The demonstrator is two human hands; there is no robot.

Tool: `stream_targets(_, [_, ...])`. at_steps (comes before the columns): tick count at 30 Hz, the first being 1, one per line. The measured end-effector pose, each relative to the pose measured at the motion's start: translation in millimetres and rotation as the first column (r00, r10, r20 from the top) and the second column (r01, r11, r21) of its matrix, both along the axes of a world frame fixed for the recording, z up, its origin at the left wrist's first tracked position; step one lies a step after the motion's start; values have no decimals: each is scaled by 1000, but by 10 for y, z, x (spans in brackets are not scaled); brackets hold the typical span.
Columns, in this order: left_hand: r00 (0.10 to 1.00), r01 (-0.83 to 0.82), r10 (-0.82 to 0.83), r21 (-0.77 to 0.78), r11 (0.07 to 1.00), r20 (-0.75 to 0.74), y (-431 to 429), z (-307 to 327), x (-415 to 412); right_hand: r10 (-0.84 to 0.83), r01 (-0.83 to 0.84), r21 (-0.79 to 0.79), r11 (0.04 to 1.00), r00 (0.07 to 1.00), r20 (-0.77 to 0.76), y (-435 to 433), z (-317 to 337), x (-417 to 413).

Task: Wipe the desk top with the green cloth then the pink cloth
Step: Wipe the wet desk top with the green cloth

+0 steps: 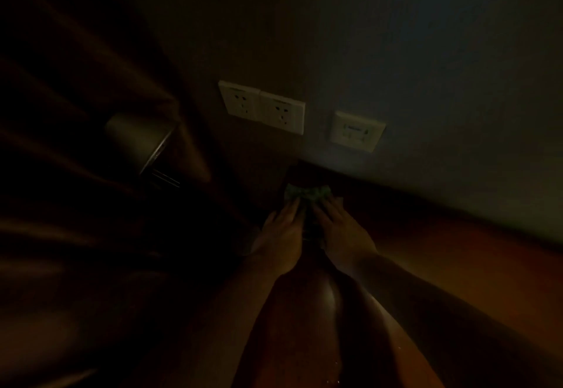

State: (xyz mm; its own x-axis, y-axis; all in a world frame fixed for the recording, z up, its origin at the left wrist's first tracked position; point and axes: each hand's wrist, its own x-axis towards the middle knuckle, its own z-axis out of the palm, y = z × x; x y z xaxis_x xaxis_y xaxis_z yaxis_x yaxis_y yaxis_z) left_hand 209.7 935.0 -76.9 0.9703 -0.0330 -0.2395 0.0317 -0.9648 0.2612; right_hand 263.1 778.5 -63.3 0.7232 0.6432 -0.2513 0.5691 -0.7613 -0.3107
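The green cloth (307, 194) is seen bunched and crumpled at the far left corner of the reddish-brown desk top (457, 266), close under the wall. Its colour is dulled by the dim light, and its near part is covered. It is pressed down by the left hand (281, 235) and the right hand (341, 232), laid side by side with fingers stretched flat, not curled round it. Two wall sockets (262, 107) are mounted above.

Two hands: left hand (281, 235), right hand (342, 235). One crumpled green cloth (307, 193), one brown wooden worktop (457, 266). Three white rectangular wall plates (281, 115) far.
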Motion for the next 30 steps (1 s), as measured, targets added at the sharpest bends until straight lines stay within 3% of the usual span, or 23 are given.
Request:
stream_targets(3, [998, 5, -5, 1, 1000, 65, 51, -178, 144, -8, 8, -9, 1000, 1000, 10, -6, -92, 195])
stream_targets(7, [983, -91, 107, -109, 990, 150, 71, -190, 461, -49, 44, 107, 993, 998, 47, 98, -173, 445])
stream_targets(12, [966, -225, 244, -191, 956, 82, 122, -193, 738, -152, 150, 204, 967, 988, -9, 301, -288, 556])
stream_targets(18, [962, -228, 256, -235, 945, 93, 270, -342, 844, -277, 273, 227, 935, 961, -14, 471, -314, 618])
stream_targets(24, [974, -176, 199, -186, 967, 109, 317, -334, 521, -160, 139, 280, 950, 986, 54, 435, -440, 358])
stream_targets(27, [984, -140, 162, -245, 959, 74, 391, -370, 783, -176, 156, 202, 967, 981, 86, 549, -532, 578])
stream_targets(30, [984, -144, 161, -193, 971, 78, 383, -399, 848, -220, 206, 239, 949, 975, 30, 579, -495, 671])
